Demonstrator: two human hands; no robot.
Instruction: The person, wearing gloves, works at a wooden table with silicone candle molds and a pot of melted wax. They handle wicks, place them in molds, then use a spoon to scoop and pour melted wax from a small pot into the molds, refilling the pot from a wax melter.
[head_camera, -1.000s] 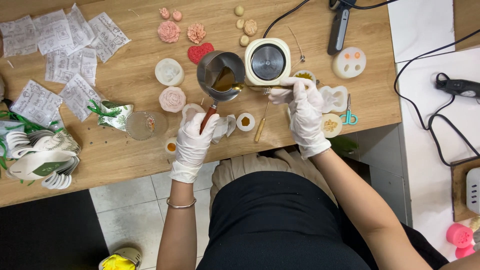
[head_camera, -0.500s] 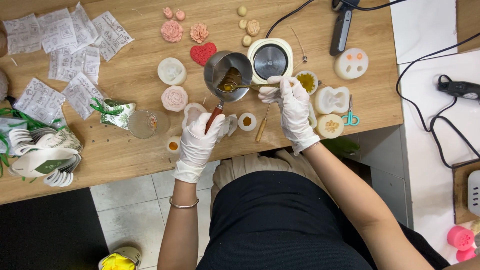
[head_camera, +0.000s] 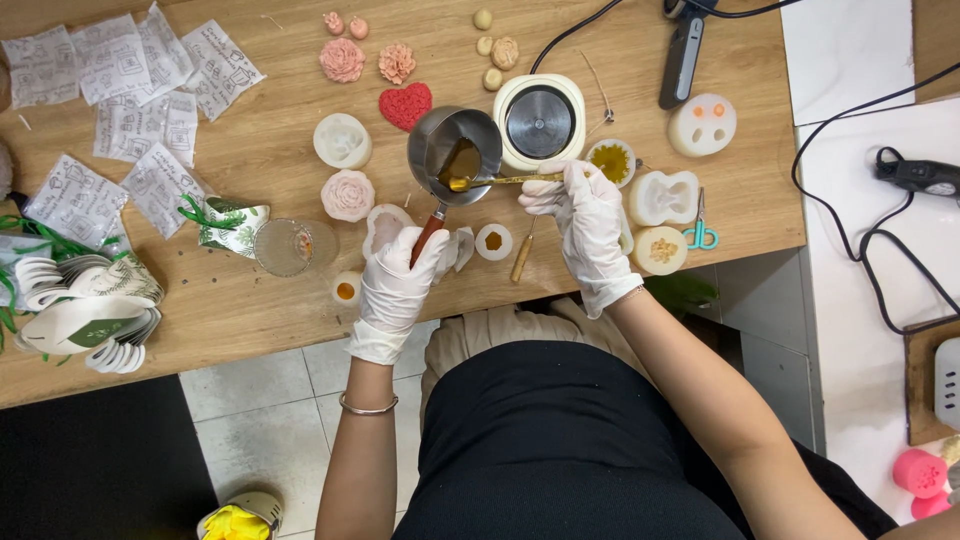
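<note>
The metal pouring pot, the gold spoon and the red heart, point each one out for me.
metal pouring pot (head_camera: 478, 140), head view, on its rim.
gold spoon (head_camera: 500, 181), head view, on the handle over the pot's rim.
red heart (head_camera: 405, 105), head view, on its middle.

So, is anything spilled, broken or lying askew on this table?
No spill shows. The left hand holds the metal pot by its handle; the right hand dips a spoon into the amber liquid. Only the paper packets lie scattered at odd angles, top left.
</note>
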